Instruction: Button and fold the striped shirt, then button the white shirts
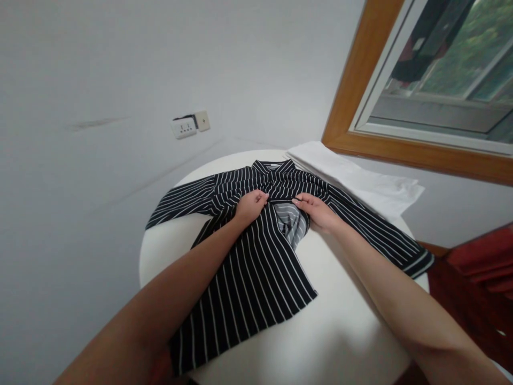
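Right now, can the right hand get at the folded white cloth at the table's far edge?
Probably yes. The right hand pinches the striped shirt just short of the folded white cloth, and only the shirt's flat sleeve lies between them; it would have to let go.

No legible text, label or number anywhere, neither on the striped shirt point(256, 267) nor the wall socket point(183, 127).

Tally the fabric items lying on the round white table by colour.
Black-and-white striped shirt: 1
White cloth: 1
Total: 2
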Tool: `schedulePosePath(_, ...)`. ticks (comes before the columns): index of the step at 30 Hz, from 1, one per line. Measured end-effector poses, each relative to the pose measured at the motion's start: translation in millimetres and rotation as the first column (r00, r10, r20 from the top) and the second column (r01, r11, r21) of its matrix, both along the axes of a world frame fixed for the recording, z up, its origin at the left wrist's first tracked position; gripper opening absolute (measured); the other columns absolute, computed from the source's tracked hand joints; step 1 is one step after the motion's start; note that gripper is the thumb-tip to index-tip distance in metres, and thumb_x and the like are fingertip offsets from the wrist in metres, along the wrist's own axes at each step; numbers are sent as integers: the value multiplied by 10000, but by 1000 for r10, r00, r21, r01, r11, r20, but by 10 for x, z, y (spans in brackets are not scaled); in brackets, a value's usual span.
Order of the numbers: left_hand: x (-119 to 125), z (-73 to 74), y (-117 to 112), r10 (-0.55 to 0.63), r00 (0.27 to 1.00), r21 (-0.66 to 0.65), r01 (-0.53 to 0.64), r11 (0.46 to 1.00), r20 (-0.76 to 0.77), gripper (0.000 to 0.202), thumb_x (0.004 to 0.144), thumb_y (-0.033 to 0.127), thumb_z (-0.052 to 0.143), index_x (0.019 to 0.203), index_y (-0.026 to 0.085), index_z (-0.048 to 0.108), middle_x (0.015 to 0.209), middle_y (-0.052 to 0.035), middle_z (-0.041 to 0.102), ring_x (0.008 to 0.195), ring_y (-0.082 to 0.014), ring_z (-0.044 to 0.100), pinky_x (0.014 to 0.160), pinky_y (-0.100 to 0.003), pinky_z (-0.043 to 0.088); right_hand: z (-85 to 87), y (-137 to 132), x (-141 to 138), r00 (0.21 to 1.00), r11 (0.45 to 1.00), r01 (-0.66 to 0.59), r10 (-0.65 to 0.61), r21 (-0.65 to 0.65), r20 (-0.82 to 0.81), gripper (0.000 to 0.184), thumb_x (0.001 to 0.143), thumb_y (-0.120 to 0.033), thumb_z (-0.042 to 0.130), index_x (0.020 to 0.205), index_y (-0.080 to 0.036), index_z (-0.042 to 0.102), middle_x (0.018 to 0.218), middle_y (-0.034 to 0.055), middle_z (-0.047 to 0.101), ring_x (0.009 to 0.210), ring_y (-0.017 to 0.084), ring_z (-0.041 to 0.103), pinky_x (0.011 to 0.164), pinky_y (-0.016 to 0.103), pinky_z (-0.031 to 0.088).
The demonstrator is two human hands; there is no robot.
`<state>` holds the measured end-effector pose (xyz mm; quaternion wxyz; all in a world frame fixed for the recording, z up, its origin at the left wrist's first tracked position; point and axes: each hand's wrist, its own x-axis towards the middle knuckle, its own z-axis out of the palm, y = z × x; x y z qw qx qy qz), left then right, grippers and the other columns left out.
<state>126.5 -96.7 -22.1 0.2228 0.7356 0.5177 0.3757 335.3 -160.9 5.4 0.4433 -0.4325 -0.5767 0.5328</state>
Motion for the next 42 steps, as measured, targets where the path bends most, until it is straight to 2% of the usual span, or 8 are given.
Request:
schedulePosePath(4, 21, 2, 1, 34, 997, -7, -35, 999, -67, 245, 865, 367, 463, 779, 202, 622, 768, -6, 693, 747, -164, 622, 718, -282, 459, 75, -15, 39, 998, 990, -61, 62, -126, -2, 299, 751, -462, 636, 820, -198, 515, 656, -44, 548, 541, 87, 487, 529, 216, 408)
schedulePosePath(13, 229, -28, -59, 38, 995, 64, -32, 997, -88, 255, 891, 365, 435, 810, 203, 614, 813, -19, 677, 761, -162, 610, 709, -273, 446, 451, -161, 475, 829, 938, -325, 344, -121, 441, 250, 700, -395, 695, 818, -179, 648, 728, -21, 635, 631, 110, 543, 575, 228, 426)
schedulePosePath(23, 442, -62, 57, 14, 995, 78, -6, 997, -100, 248, 888, 362, 452, 839, 203, 635, 816, -28, 680, 757, -167, 616, 685, -271, 444, 324, -123, 582, 656, 961, -257, 94, 104, 749, 182, 645, -329, 721, 760, -207, 651, 690, -13, 640, 625, 151, 541, 587, 260, 403)
schedulePosePath(28, 442, 194, -63, -24, 969, 18, 30, 999, -247, 192, 865, 286, 473, 831, 178, 628, 815, -58, 665, 774, -193, 605, 740, -316, 454, 156, -226, 368, 617, 948, -87, -191, 308, 763, 212, 731, -413, 659, 792, -210, 646, 716, 33, 633, 617, 168, 536, 590, 285, 383)
schedulePosePath(31, 496, 336, -332, 8, 961, 144, 33, 989, -277, 132, 830, 191, 485, 914, 172, 584, 874, -70, 633, 857, -200, 583, 837, -347, 440, 38, -258, 267, 592, 908, 44, -360, 417, 721, 169, 794, -353, 605, 860, -208, 660, 803, 72, 658, 701, 199, 572, 663, 315, 402)
schedulePosePath(33, 549, 330, -546, 5, 971, 243, 56, 968, -240, 159, 826, 145, 453, 960, 175, 535, 920, -70, 599, 902, -191, 560, 870, -349, 431, -37, -256, 221, 608, 882, 78, -412, 464, 679, 153, 816, -315, 582, 883, -208, 666, 881, 84, 665, 790, 210, 589, 730, 327, 415)
schedulePosePath(36, 598, 189, -782, -33, 982, 203, 70, 977, -183, 160, 828, 107, 401, 951, 181, 474, 893, -53, 554, 867, -176, 546, 834, -342, 448, -130, -238, 163, 667, 869, 73, -407, 489, 624, 152, 822, -294, 575, 899, -208, 676, 921, 72, 664, 875, 204, 591, 798, 323, 422)
schedulePosePath(42, 479, -6, -752, -131, 981, 136, 150, 979, -143, 129, 812, 89, 392, 867, 191, 449, 801, -14, 501, 800, -159, 516, 801, -334, 452, -188, -245, 109, 765, 885, 88, -354, 458, 538, 189, 858, -273, 489, 833, -199, 661, 842, 33, 667, 808, 171, 596, 768, 284, 423)
